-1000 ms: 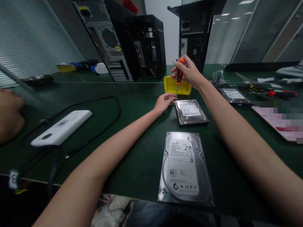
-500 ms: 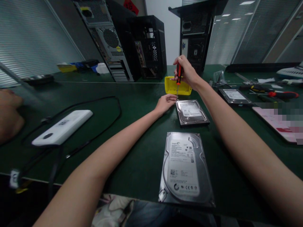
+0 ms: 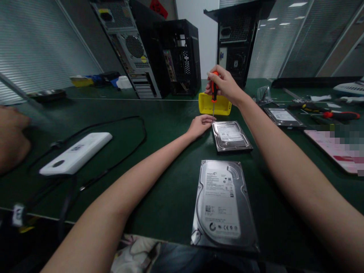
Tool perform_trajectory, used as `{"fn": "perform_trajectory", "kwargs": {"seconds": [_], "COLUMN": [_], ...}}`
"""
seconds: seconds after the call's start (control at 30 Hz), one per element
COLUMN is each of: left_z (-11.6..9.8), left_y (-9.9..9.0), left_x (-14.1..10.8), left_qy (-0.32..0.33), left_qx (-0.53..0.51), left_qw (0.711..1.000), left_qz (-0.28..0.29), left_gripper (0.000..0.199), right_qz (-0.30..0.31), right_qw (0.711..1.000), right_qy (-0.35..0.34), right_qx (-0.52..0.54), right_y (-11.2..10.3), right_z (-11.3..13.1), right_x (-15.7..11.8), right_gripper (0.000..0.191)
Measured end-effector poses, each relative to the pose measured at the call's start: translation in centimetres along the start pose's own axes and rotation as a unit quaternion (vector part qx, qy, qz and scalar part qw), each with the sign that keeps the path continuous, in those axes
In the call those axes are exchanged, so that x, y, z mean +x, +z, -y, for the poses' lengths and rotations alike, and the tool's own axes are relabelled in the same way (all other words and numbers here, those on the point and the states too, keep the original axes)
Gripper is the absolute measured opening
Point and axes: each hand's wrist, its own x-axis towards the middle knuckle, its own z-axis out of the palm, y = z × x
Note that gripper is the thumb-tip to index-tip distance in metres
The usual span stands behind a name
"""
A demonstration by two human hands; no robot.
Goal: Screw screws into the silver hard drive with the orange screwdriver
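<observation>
Screwdriver (image 3: 214, 94) with an orange-and-black handle stands almost upright at the far left corner of a hard drive (image 3: 231, 135), which lies label up on the green bench (image 3: 170, 113). The right hand (image 3: 226, 86) is closed round the handle, thumb and fingers wrapped near its top. The left hand (image 3: 199, 126) rests low beside the same corner, fingers loosely bent and fingertips next to the bottom of the shaft; whether they pinch the shaft, touch the drive or hold nothing, I cannot tell. The tip is too small and too covered to show what it meets.

To do this well, I would keep the shaft square to the drive's top face, since a lean would probably let the bit ride out and scar the metal. Press down first, then turn in short, even strokes, easing off if the bit begins to slip. The left fingertips seem well placed for steadying, but should be kept out of the bit's path in case it skids. Pressure on one corner might make the drive swivel, so a finger braced along its side would help. A yellow tray (image 3: 223, 108) stands just beyond that corner, and a second hard drive (image 3: 222, 204) lies nearer the person, apart from the work.
</observation>
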Motion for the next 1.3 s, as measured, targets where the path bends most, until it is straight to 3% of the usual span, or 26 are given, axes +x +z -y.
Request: {"fn": "perform_trajectory", "kwargs": {"seconds": [0.27, 0.63, 0.97, 1.3], "left_z": [-0.4, -1.0, -1.3, -1.6], "left_y": [0.1, 0.2, 0.4, 0.5], "left_x": [-0.4, -0.9, -1.2, -1.7], "left_qy": [0.008, 0.0, 0.001, -0.014], "left_qx": [0.014, 0.052, 0.088, 0.097], "left_qw": [1.0, 0.997, 0.993, 0.992], "left_qz": [-0.013, -0.06, -0.078, -0.077], "left_gripper": [0.024, 0.023, 0.013, 0.015], "right_qz": [0.015, -0.042, -0.021, -0.01], "right_qw": [1.0, 0.999, 0.998, 0.999], "right_qy": [0.011, 0.015, -0.022, -0.022], "right_qx": [-0.017, -0.027, -0.046, -0.035], "right_y": [0.8, 0.0, -0.1, 0.4], "right_z": [0.7, 0.0, -0.6, -0.5], "right_x": [0.1, 0.0, 0.2, -0.2], "right_gripper": [0.024, 0.008, 0.019, 0.017]}}
